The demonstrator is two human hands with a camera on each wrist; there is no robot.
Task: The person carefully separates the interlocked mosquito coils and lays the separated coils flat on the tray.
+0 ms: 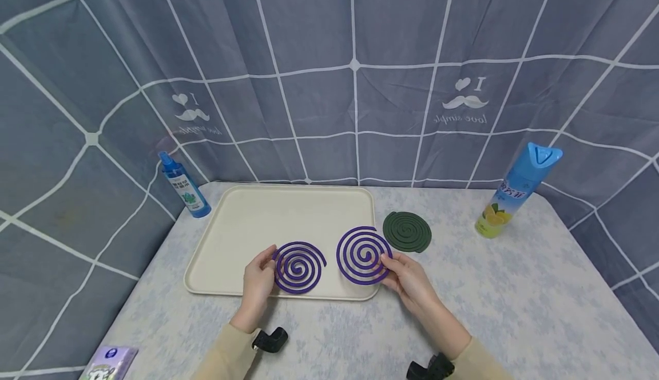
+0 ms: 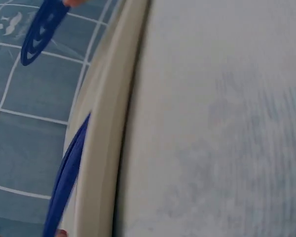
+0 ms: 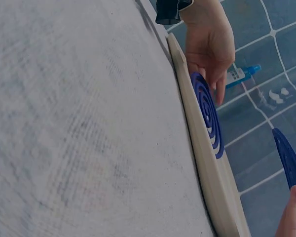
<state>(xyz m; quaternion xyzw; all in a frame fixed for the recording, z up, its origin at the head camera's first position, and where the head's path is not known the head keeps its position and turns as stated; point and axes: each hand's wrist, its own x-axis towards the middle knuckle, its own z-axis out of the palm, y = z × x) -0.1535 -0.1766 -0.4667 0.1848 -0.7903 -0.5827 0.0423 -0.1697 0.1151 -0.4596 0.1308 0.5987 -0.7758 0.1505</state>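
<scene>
Pinched at its left edge by the left hand [image 1: 259,280] is a flat purple spiral coil [image 1: 298,269]; pinched at its right edge by the right hand [image 1: 412,280] is a second flat purple spiral coil [image 1: 368,256]. Each is formed of one slim strand wound in open rings. Both are held over the near side of a smooth cream rectangular tray [image 1: 288,214]; whether the left one touches it cannot be told. To its left a blue labelled bottle [image 1: 186,190] is seen; to its right, on the mottled white-and-blue tabletop [image 1: 515,300], are set a tightly wound dark green coil [image 1: 407,231] and a tall blue-and-green spray can [image 1: 515,194].
</scene>
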